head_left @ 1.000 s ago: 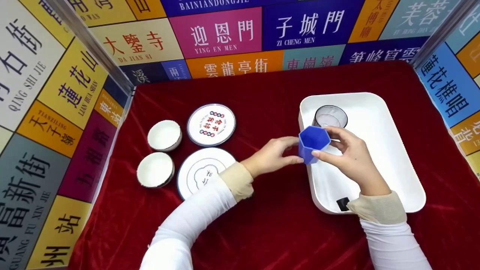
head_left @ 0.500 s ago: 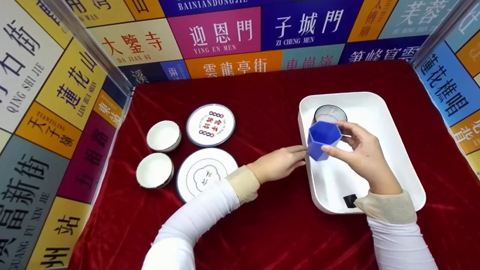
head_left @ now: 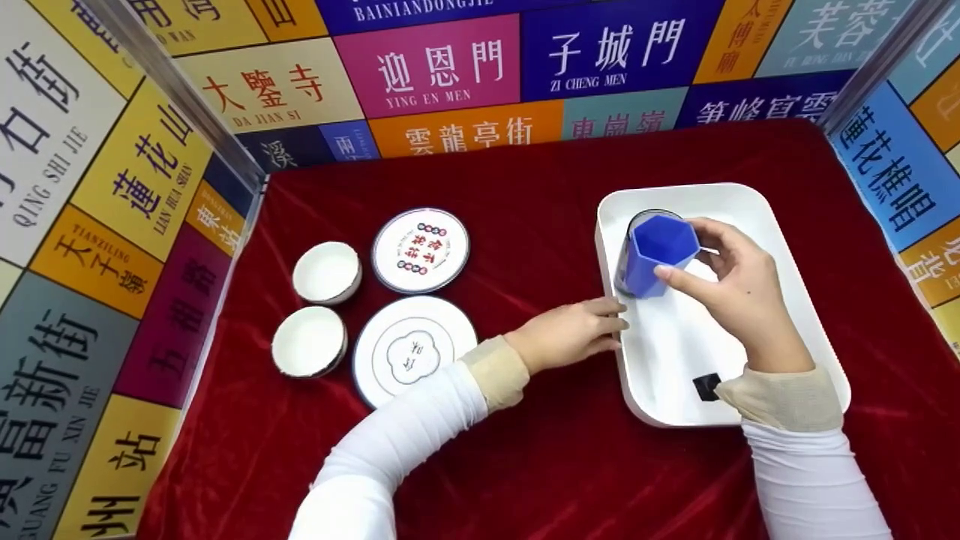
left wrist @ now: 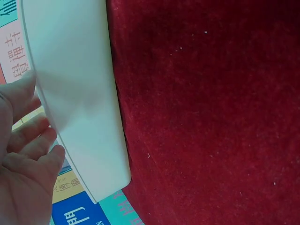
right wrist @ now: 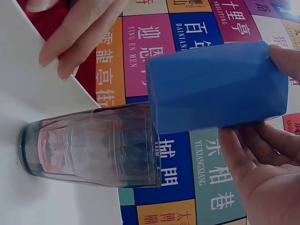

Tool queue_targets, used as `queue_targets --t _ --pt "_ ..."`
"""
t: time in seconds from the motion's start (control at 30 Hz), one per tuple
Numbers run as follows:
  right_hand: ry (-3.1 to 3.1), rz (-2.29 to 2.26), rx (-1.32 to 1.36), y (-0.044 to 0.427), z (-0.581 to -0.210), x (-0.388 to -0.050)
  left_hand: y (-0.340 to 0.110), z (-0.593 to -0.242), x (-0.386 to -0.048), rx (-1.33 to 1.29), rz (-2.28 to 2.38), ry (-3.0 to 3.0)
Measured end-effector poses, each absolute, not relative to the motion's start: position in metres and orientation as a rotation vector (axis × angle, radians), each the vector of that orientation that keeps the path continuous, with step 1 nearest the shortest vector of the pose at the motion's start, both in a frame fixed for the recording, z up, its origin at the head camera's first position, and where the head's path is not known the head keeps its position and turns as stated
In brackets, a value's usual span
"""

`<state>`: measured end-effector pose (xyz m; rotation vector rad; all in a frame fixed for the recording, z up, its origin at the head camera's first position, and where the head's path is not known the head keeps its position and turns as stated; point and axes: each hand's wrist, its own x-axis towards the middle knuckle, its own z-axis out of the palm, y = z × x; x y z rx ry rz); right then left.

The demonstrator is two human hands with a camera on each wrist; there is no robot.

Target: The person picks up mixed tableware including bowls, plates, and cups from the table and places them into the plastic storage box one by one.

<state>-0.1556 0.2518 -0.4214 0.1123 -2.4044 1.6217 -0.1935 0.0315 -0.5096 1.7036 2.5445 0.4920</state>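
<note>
Blue cup: the six-sided blue cup is lifted over the white tray, at the far left part of it, with its mouth up.
Right hand: this hand holds the blue cup from its right side, the thumb on the near face and the fingers on the opposite side; the opening between them is only as wide as the cup.
Dark glass: a see-through dark glass stands upright in the tray; the lower end of the blue cup is next to its rim, and whether the two touch I cannot tell.
Left hand: this hand holds no object; its fingers are extended and a little apart, and the fingertips touch the left rim of the tray.
White tray: the tray lies on the right part of the tabletop, with its long side going away from the person.
Black piece: a small black square piece is inside the tray at the near end, beside the right cuff.
Plates: on the left half are an upper plate with red characters and a lower plate with a flower-like outline, partly behind the left sleeve.
Bowls: left of the plates stand a far bowl and a near bowl, both white inside.
Tabletop: dark red cloth covers it.
</note>
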Motion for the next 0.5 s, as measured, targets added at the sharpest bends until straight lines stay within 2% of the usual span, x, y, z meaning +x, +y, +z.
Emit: queue_targets --t 0.5 --pt "-2.323 1.586 0.062 0.257 -0.412 -0.173 0.033 -0.512 -0.191 1.617 0.438 2.589"
